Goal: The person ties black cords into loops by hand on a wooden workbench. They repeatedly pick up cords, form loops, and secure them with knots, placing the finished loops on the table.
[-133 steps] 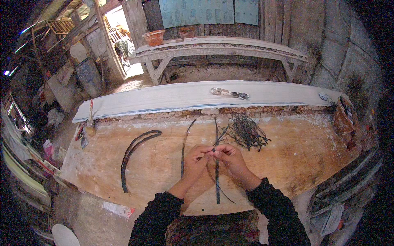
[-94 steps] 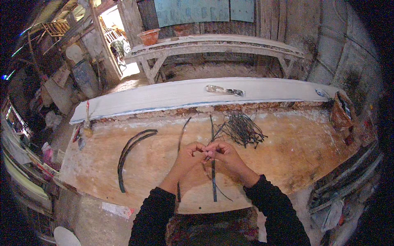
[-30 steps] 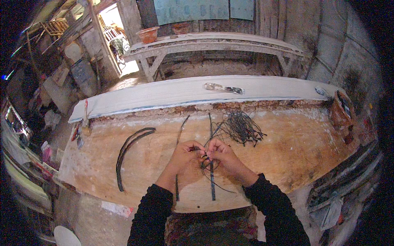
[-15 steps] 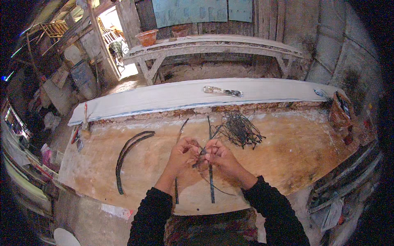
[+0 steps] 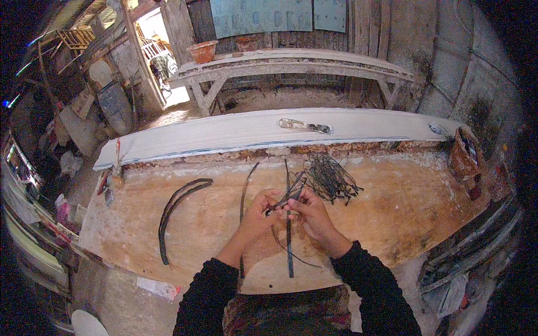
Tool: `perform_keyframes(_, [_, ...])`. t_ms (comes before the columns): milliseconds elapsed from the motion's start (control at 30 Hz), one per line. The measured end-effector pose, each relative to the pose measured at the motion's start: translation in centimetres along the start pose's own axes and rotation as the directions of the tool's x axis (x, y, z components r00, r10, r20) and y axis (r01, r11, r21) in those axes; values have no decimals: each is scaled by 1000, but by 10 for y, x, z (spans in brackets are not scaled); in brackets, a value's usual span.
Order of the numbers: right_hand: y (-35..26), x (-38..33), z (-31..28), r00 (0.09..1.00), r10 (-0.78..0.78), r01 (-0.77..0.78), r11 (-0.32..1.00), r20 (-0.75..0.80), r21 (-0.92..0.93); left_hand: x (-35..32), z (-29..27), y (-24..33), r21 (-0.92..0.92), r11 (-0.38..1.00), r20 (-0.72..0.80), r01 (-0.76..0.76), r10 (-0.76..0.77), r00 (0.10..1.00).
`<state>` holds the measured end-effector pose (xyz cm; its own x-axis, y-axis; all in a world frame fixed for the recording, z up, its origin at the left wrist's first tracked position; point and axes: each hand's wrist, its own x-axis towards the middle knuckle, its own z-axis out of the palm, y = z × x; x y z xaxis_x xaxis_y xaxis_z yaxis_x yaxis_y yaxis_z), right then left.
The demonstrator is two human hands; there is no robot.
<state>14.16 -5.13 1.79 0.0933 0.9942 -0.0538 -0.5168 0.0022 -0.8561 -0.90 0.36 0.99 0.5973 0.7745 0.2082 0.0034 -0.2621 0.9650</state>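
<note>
Above the middle of the wooden board, my left hand point(image 5: 259, 214) and my right hand point(image 5: 312, 215) are close together, fingers pinched on a short bundle of dark strips point(image 5: 284, 201). The bundle slants up to the right between them. A thin dark cord point(image 5: 291, 255) trails below onto the board. Under my hands lies a straight black strip point(image 5: 290, 246), with a thinner black strip point(image 5: 242, 207) to its left, partly hidden by my left hand. Just beyond my right hand rests a tangled pile of thin black ties point(image 5: 330, 180). A bent black strip point(image 5: 163, 227) curves at the left.
A raised white plank point(image 5: 224, 131) runs along the board's far side, bearing a worn putty knife point(image 5: 305, 126). At the right end stands a brown bag point(image 5: 466, 154); at the left end, a brush-like tool point(image 5: 117, 168). Behind is a bench point(image 5: 314, 56) with an orange pot point(image 5: 202, 52).
My hands have spread slightly apart and turned, so more of the dark bundle shows between them. The strips and the pile on the board lie as before.
</note>
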Motion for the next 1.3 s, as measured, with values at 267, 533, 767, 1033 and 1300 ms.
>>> perform_keyframes(267, [-7, 0, -6, 997, -21, 15, 997, -70, -81, 3, -7, 7, -356, 922, -99, 152, -199, 975])
perform_keyframes(533, [-11, 0, -6, 988, -153, 148, 984, 38, 102, 6, -17, -3, -386, 891, -240, 238, -346, 907])
perform_keyframes(767, [-7, -7, -1, 953, -183, 205, 976, 242, -72, 14, -30, -20, -309, 939, -358, 152, -262, 896])
perform_keyframes(1033, [-16, -9, -2, 974, -82, 175, 867, 212, -467, 12, -27, -4, -252, 949, -253, 188, -252, 934])
perform_keyframes(1300, [6, 29, -44, 890, -426, 153, 616, -163, -773, -5, -8, 28, -303, 929, 260, 214, -135, 956])
